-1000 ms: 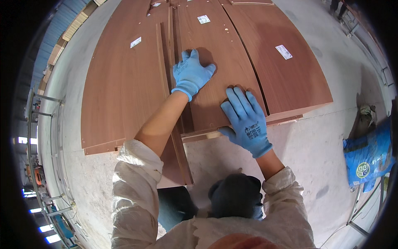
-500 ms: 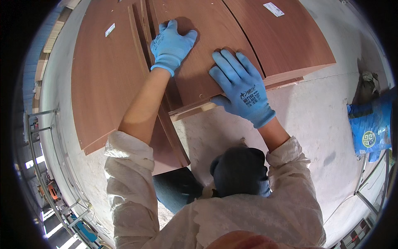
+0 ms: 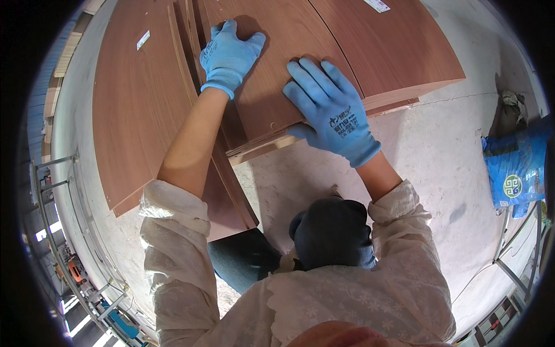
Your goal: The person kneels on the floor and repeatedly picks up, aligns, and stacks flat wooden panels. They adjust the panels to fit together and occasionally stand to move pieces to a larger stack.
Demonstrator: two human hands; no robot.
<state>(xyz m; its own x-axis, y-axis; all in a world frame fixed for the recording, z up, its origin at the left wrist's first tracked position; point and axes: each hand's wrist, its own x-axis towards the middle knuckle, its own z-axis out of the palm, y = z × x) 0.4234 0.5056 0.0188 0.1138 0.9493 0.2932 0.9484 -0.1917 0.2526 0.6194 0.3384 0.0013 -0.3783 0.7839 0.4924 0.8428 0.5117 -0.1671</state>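
Both my hands wear blue knit gloves and rest on a stack of reddish-brown wood panels (image 3: 283,43). My left hand (image 3: 231,58) curls its fingers over the left edge of the middle stack. Its thumb stretches out across the top face. Closer to the front edge, my right hand (image 3: 332,113) lies flat with its fingers extended. The right thumb points left along that front edge. Just left of my left hand, narrow upright boards (image 3: 184,46) stand beside a wide brown panel (image 3: 136,104). Under my left hand, the fingertips are partly hidden.
Right of a dark gap sits another brown panel stack (image 3: 399,52) with a white label (image 3: 377,5). A blue printed bag (image 3: 514,173) hangs by a metal frame at the right. Another metal frame (image 3: 55,173) stands at the left. My knee (image 3: 332,234) is below the stack's front.
The panels and both hands appear slightly further up and left in the picture. Both hands keep about the same places on the panel.
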